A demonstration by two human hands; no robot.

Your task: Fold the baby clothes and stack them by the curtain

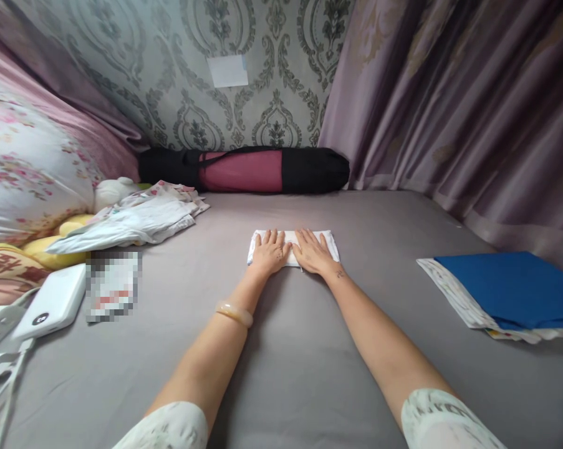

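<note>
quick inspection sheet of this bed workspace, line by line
surface: grey bed sheet, mostly smooth.
job's things: folded white cloth, flat near the middle of the bed.
clutter: pile of white clothes and white power bank at left; blue folded fabric at right; rolled mat in a black bag along the wall.
hands: left hand and right hand both open, palms flat on the cloth, side by side.
cables: white cable at the lower left.
surroundings: patterned wallpaper, purple curtain.
</note>
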